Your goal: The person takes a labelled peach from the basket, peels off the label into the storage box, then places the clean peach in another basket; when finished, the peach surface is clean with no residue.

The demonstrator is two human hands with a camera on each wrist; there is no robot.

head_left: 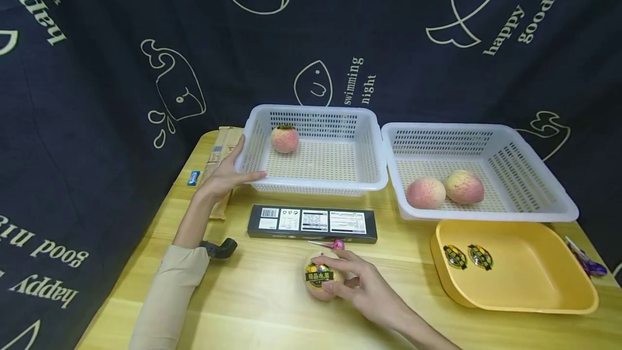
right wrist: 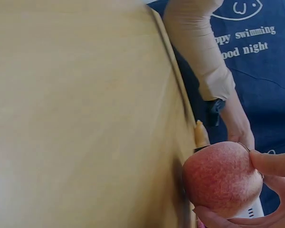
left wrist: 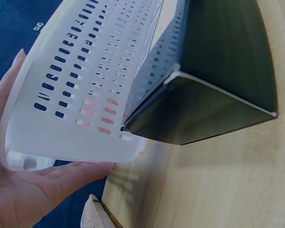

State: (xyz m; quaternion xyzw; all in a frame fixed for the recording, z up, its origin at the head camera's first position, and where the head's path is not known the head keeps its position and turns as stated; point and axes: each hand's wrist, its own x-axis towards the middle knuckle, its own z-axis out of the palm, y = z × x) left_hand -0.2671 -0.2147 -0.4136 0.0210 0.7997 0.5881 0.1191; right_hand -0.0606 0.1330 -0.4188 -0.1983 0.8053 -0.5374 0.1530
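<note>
Tabletop head view alone shows peach's sticker (head_left: 318, 274).

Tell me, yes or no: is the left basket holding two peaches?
No, the left basket holds a single peach; two peaches lie in the right basket.

Pink stickered peach (head_left: 320, 280) on table; white basket (head_left: 311, 177) behind
</note>
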